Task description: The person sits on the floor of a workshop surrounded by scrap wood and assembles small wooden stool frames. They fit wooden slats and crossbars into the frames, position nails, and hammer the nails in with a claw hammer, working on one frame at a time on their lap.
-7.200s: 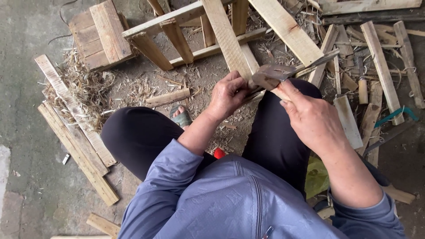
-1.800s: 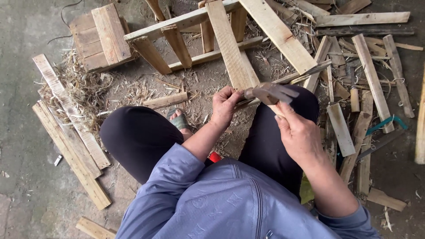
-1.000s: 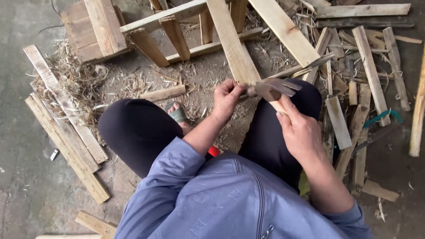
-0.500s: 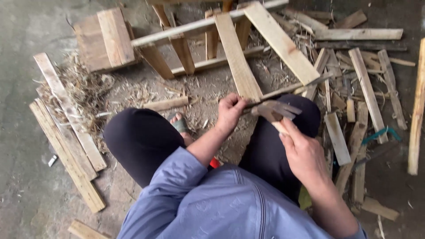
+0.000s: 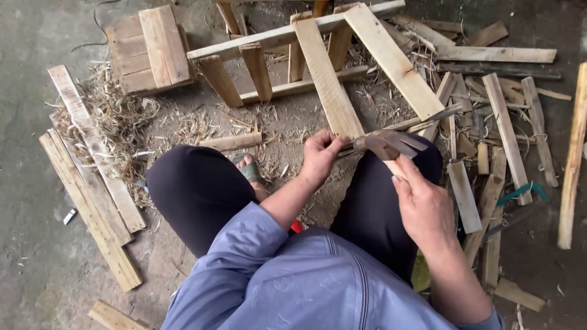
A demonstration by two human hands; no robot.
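From the head camera, the person squats on a dirty floor (image 5: 36,36) littered with wood strips and shavings. The right hand (image 5: 422,208) is wrapped tight around the wooden handle of a claw hammer (image 5: 386,144), whose steel head sits just above and to the left of that hand, claws pointing right. The left hand (image 5: 319,156) is closed on the near end of a thin slat (image 5: 428,119), fingers pinched together around it; whether a nail sits between the fingertips cannot be told.

The slat's long axis runs from the left hand up and to the right, passing just behind the hammer head, so the head lies almost touching it, just right of the left hand's grip. The left hand is therefore the nearer to the slat's end, the right hand a little below and to the right.

Beyond the hands stands a wooden frame (image 5: 287,33) of planks, one plank (image 5: 327,79) reaching down to the left hand. A small block stool (image 5: 150,46) sits at the upper left, loose boards (image 5: 92,183) to the left.
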